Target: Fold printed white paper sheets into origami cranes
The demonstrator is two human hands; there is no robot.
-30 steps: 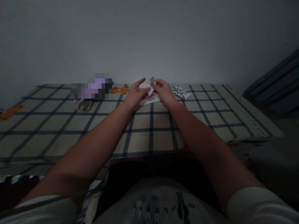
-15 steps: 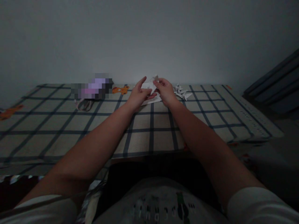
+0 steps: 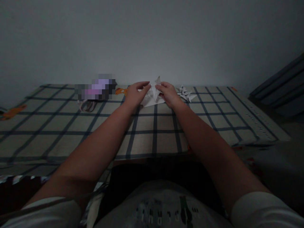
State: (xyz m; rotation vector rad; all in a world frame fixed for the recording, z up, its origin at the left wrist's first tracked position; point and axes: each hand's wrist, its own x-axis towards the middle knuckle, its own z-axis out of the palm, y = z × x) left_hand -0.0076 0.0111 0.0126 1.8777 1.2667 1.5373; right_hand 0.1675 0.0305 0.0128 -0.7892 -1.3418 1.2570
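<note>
A folded white paper crane with pointed tips stands up between my hands over the far middle of the table. My right hand is closed on its right side, the thumb and fingers pinching the paper. To the left, my left hand has its fingers stretched out and the thumb apart, the tips close to the paper's left side. Whether they touch it, I cannot tell. Under the hands lies a flat white sheet of paper, partly hidden.
A small heap of folded white paper pieces lies right of my right hand. At the left rests a blurred purple item with a strap loop. The checked tablecloth reaches the grey wall behind.
My left hand has moved left, its fingers off from beneath the paper crane. The crane now stands more upright and spread in my right hand, which stays nearly in place.
</note>
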